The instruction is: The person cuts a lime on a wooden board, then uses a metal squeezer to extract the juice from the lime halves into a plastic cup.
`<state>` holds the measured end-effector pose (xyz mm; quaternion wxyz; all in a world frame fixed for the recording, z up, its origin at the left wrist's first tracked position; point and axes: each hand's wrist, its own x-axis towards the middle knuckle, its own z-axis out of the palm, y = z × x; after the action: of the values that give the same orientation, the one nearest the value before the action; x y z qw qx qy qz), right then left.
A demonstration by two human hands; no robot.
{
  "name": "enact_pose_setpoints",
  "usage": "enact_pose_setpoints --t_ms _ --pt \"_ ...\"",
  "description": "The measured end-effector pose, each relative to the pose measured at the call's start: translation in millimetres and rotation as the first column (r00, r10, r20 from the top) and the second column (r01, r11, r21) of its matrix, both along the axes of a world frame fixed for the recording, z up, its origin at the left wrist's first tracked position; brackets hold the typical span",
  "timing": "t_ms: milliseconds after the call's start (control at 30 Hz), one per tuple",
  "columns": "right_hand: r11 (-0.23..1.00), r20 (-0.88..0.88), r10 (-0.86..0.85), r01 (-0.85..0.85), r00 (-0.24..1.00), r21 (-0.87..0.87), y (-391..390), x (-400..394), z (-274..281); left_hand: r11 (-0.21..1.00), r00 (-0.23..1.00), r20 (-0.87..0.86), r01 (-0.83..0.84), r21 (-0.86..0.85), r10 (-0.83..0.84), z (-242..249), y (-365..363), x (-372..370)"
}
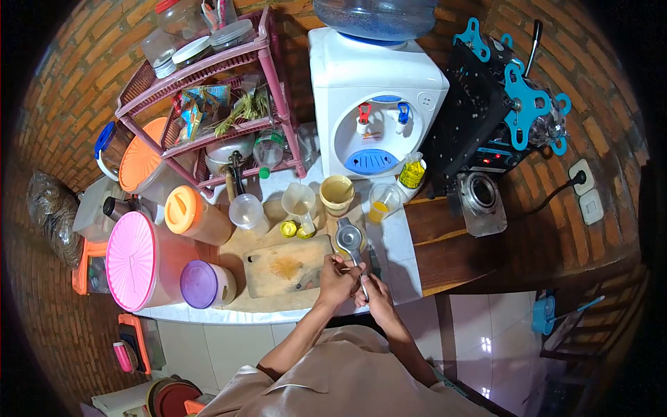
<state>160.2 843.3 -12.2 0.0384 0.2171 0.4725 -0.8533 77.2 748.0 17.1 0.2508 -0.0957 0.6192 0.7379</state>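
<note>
A grey metal citrus squeezer (349, 238) points away from me, its cup end above what looks like a small glass or bowl, mostly covered. My right hand (376, 295) is closed around the end of its handles. Beside it, my left hand (338, 280) is closed at the handles too, over the right edge of the cutting board; its fingertips are partly hidden. The wooden cutting board (278, 267) has a wet, orange-brown patch. Yellow-green citrus pieces (287, 229) lie behind the board, near a clear measuring jug (299, 201).
A beige cup (337, 194) and a glass with orange liquid (381, 207) stand behind the squeezer. Lidded tubs, one with a pink lid (130, 260) and one purple (199, 284), line the left. A water dispenser (375, 76) and a black machine (472, 104) stand at the back.
</note>
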Motion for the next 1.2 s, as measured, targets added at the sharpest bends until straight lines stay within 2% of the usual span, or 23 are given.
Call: enact_pose_setpoints --t_ms 167,233,333,533,633,667,700,733,767,833,900,967,1033,1200 --pt "0.996 -0.004 0.024 -0.024 1.000 0.085 2.5 1.8 0.8 0.999 0.999 0.013 0.039 -0.013 -0.039 4.2 -1.0 0.2" --pt "0.999 -0.005 -0.009 0.010 1.000 0.046 2.9 2.6 2.6 0.999 0.999 0.004 0.037 -0.023 -0.037 7.2 -0.8 -0.1" --pt "0.999 0.054 -0.020 0.022 0.998 -0.032 3.9 3.5 -4.4 0.987 0.990 -0.025 0.136 -0.082 -0.138 2.9 -2.6 0.4" --pt "0.987 0.116 0.034 -0.015 0.993 -0.162 7.1 3.0 -3.5 0.995 0.992 0.079 0.096 0.006 -0.096 6.7 -4.2 -2.9" --pt "0.982 0.075 0.045 -0.031 0.996 -0.188 10.1 3.9 -2.2 0.994 0.987 0.124 0.096 0.052 -0.102 5.8 -5.6 -1.4" --pt "0.982 0.075 0.047 -0.032 0.996 -0.188 10.0 3.4 -3.2 0.998 0.998 0.024 0.051 0.037 -0.052 -7.6 -3.6 1.2" --pt "0.992 0.049 0.052 -0.046 0.997 -0.115 9.8 2.4 -4.1 1.000 0.997 -0.077 0.007 0.027 -0.005 -8.3 -1.6 2.0" --pt "0.998 0.025 0.058 -0.057 0.998 -0.040 9.8 2.3 -4.4 1.000 0.997 -0.077 0.008 0.028 -0.006 -8.9 -0.7 2.9" --pt "0.998 0.025 0.056 -0.055 0.998 -0.039 9.5 1.9 -4.3 0.999 0.999 -0.046 -0.025 0.044 0.027 -9.4 -0.1 3.4" --pt "0.991 0.001 0.035 -0.035 0.999 0.129 6.9 0.9 0.0 0.997 0.998 -0.014 -0.058 0.056 0.059 -8.2 -0.4 3.1" --pt "0.989 0.004 0.031 -0.031 1.000 0.147 7.2 0.3 1.2 1.000 1.000 -0.008 0.023 -0.011 -0.023 -5.3 -1.9 0.2" --pt "0.986 0.011 0.025 -0.026 1.000 0.165 6.5 1.2 0.4 1.000 1.000 0.017 0.021 -0.013 -0.021 3.3 -1.8 0.2" --pt "0.998 0.004 0.013 -0.013 1.000 0.062 6.2 0.8 0.0 1.000 0.999 0.040 0.024 -0.012 -0.023 4.6 -0.3 -0.2" --pt "0.999 -0.007 0.010 -0.010 1.000 0.046 5.1 0.4 6.2 1.000 0.998 0.047 0.030 0.001 -0.030 2.3 -1.4 -1.4"
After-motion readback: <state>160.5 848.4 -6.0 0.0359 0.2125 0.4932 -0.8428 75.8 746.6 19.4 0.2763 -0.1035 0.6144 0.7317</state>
